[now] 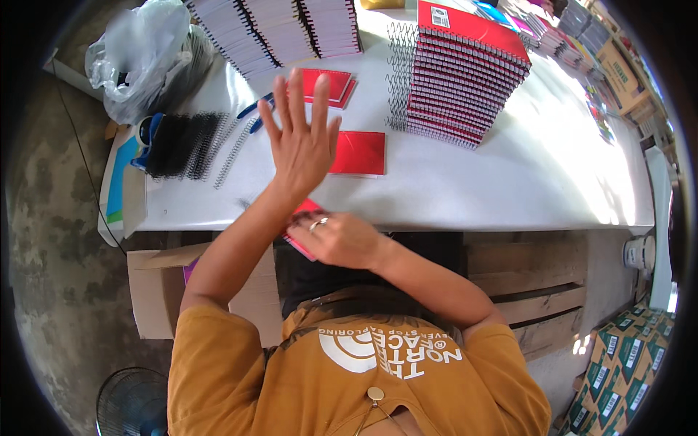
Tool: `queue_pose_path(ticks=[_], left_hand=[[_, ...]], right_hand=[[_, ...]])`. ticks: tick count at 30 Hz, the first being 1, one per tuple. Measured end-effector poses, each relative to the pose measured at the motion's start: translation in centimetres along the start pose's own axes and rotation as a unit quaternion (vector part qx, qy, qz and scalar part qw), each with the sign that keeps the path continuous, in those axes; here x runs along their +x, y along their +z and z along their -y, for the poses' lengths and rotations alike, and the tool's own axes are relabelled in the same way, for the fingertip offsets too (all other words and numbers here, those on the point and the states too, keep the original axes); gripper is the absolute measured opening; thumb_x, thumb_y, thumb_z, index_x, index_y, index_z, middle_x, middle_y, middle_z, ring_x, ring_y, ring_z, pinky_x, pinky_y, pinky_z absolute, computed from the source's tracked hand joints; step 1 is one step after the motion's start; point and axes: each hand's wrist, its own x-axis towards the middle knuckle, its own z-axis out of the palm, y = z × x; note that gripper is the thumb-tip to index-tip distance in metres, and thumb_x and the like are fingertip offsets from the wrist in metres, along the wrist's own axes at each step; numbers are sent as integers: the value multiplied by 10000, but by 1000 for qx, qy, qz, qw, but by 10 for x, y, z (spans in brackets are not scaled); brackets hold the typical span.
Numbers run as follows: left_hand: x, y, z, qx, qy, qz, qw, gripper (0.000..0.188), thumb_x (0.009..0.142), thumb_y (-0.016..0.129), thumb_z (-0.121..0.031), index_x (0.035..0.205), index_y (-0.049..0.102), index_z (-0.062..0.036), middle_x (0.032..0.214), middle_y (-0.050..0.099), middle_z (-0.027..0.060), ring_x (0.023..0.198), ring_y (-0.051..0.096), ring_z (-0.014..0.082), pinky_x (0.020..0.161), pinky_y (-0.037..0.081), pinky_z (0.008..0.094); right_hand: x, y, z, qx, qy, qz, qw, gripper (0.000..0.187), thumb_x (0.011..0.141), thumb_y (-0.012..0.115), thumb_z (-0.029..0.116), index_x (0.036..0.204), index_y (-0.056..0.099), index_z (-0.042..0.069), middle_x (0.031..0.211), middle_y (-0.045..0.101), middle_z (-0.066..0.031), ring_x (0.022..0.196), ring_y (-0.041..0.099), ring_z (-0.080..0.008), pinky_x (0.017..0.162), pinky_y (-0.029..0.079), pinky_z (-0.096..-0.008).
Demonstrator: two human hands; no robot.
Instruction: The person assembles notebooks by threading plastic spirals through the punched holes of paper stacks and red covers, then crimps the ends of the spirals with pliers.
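Note:
My left hand (299, 134) is raised over the table with its fingers spread and nothing in it. At the table's front edge my right hand (338, 238), with a ring on one finger, grips a small red notebook (303, 249); part of that notebook is hidden by the hand and my left forearm. Another red notebook (360, 152) lies flat just right of my left hand. Behind the fingers rest more red notebooks (336, 86), overlapping. A blue-handled tool (256, 125) lies beside the left hand, partly covered. Left of it are a loose wire coil (234, 154) and a bunch of black coils (187, 145).
A tall stack of red spiral notebooks (465, 87) stands at the back right of the white table (567, 174). Stacks of spiral-bound white pages (280, 33) and a plastic bag (138, 65) are at the back left. Below are a cardboard box (153, 291) and a fan (131, 403).

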Motion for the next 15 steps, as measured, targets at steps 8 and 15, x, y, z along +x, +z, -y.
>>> queue_pose_path(ticks=[8,15], left_hand=[[46,-34,13,-37,-55,-201,977,665,887,538,-354,1404,247,-55,1443,168,246,1357,67,445,1038,48,594],[19,-22,-6,29,-3,16,999,627,887,542,-308,1404,267,-85,1451,185,204,1361,100,417,1041,56,581]], right_hand=[[-23,-5,-30,153,193,-70,967,323,770,545,25,1092,533,1,922,642,-177,750,644,-303,651,520,-363],[-16,8,-15,125,105,-50,985,272,782,537,5,1053,552,-7,1042,631,-150,883,641,-269,725,532,-342]])
